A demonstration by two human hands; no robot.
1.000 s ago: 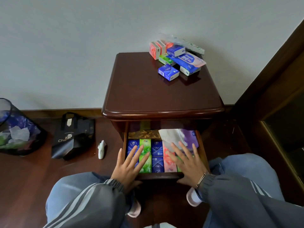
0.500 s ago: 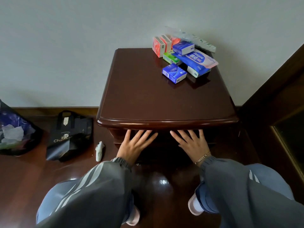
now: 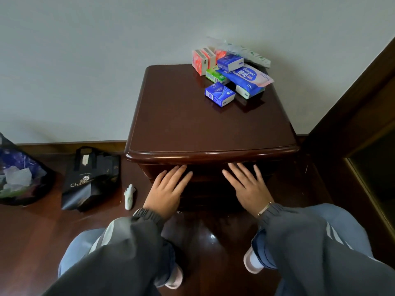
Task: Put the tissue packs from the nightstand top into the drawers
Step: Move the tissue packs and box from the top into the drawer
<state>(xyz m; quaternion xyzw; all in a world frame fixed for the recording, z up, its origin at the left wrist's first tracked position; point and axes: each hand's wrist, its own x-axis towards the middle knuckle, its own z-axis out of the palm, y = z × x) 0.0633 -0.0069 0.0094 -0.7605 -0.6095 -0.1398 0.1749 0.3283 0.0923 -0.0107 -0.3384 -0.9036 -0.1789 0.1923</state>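
Note:
Several tissue packs lie piled at the back right of the dark wooden nightstand top (image 3: 192, 124): a small blue pack (image 3: 219, 94) nearest me, a large blue-and-pink pack (image 3: 248, 79), a green pack (image 3: 214, 75), another blue pack (image 3: 230, 63) and red packs (image 3: 203, 59). My left hand (image 3: 166, 191) and my right hand (image 3: 248, 186) lie flat with straight, spread fingers against the drawer front (image 3: 205, 184), below the top's front edge. The drawer is pushed in, so its contents are hidden.
A black shopping bag (image 3: 89, 178) and a small white object (image 3: 129, 196) lie on the wood floor to the left. A mesh bin (image 3: 19, 178) with paper stands at far left. Dark wooden furniture (image 3: 363, 146) flanks the right.
One second ago the drawer stood open, full of tissue packs, with both hands at its front. Both hands pushed it in; now it is closed and they rest on it.

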